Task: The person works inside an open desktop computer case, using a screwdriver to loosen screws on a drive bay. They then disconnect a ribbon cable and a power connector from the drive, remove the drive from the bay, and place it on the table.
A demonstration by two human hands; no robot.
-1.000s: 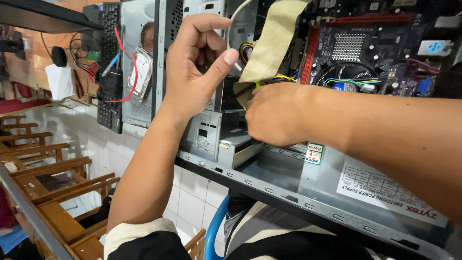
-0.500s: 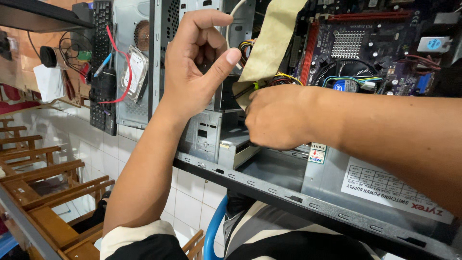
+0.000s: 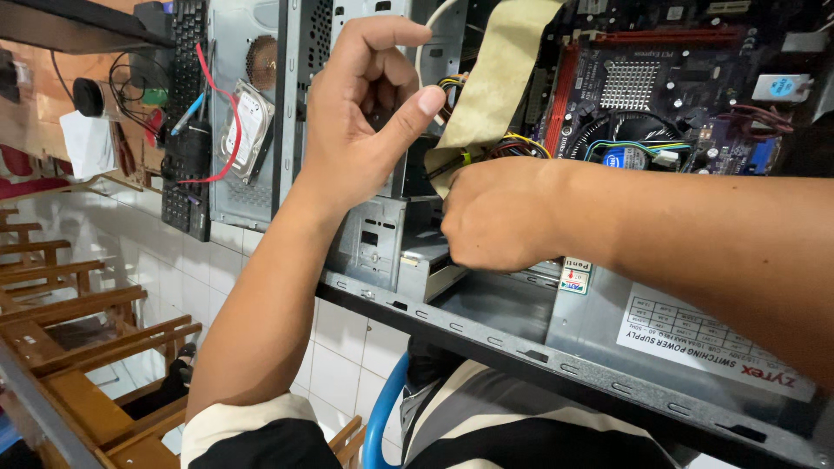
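Note:
An open grey computer case (image 3: 486, 334) lies on its side in front of me. My left hand (image 3: 365, 130) is raised in front of the metal drive cage (image 3: 382, 243), fingers curled, thumb tip next to a wide beige ribbon cable (image 3: 495, 82). Nothing shows in that hand. My right hand (image 3: 499, 213) reaches into the case just below the ribbon cable and a bundle of coloured wires (image 3: 512, 146). Its fingertips are hidden behind the hand, over the drive (image 3: 434, 269) in the bay. The motherboard (image 3: 660, 95) with its fan sits beyond.
A grey power supply (image 3: 695, 347) fills the case's near right corner. A second case panel (image 3: 248, 104) with a hard drive (image 3: 246, 130) and red cable, plus a black keyboard (image 3: 187, 130), stand at the left. Wooden slatted benches (image 3: 78, 321) and a white tiled floor lie below.
The view has shifted slightly. Both hands stay in nearly the same places, left thumb by the ribbon cable, right hand inside the case.

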